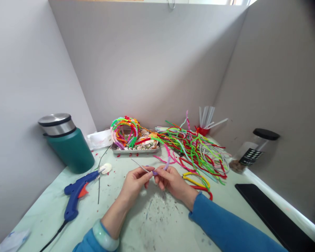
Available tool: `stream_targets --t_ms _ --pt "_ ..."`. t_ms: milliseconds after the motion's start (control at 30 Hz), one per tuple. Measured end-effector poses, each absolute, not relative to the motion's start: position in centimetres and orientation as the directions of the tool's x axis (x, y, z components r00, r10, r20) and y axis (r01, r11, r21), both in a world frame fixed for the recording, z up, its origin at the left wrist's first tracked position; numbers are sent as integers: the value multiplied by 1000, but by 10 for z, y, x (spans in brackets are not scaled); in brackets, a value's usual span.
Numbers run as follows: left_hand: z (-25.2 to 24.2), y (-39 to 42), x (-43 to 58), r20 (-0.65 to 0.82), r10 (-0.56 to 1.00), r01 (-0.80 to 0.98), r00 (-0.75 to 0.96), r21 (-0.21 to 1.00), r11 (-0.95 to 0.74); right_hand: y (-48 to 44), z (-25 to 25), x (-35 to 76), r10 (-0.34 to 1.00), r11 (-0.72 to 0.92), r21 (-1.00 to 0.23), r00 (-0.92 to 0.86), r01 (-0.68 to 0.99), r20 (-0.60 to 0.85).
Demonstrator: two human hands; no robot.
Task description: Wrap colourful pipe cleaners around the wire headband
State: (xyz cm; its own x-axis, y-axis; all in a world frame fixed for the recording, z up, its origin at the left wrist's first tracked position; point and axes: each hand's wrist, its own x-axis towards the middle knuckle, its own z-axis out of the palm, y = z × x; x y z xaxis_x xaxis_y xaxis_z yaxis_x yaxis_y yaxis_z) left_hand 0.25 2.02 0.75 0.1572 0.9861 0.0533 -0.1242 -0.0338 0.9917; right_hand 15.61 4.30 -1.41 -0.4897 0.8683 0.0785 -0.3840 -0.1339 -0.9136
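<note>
Above the middle of the table my left hand and my right hand almost meet. Between them runs a fuzzy pipe cleaner strand, purple near my fingers, then pink, green and red as it arches away toward the tray. My right thumb and fingers pinch the purple part. My left fingers are closed around its end, where a thin bare wire sticks out up and left. The fingers partly hide the join. Behind, a coil of coloured pipe cleaner rings leans on a metal tray of shells.
A blue glue gun lies left, its tip by a white shell. Behind it stands a green bottle. Loose pipe cleaners heap at right, near white glue sticks, a lidded jar and a black slab.
</note>
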Motion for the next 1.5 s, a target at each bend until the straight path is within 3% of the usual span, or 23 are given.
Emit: stream_targets --t_ms 300,667,900,1233,1500 --pt "7 22 5 88 995 -29 40 996 -87 47 -17 155 906 -139 -871 -416 -471 80" --pt "1 26 6 133 990 19 -40 991 -132 46 -19 155 934 -59 -897 -341 -437 105" --pt "7 22 6 33 999 22 -4 999 -33 44 -18 155 941 38 -918 -295 -395 166" --pt "0 26 5 65 994 -6 87 998 -65 43 -14 156 933 52 -965 -331 -255 138" --pt "1 26 5 -48 992 -25 114 998 51 40 -9 154 941 88 -972 -301 -217 153"
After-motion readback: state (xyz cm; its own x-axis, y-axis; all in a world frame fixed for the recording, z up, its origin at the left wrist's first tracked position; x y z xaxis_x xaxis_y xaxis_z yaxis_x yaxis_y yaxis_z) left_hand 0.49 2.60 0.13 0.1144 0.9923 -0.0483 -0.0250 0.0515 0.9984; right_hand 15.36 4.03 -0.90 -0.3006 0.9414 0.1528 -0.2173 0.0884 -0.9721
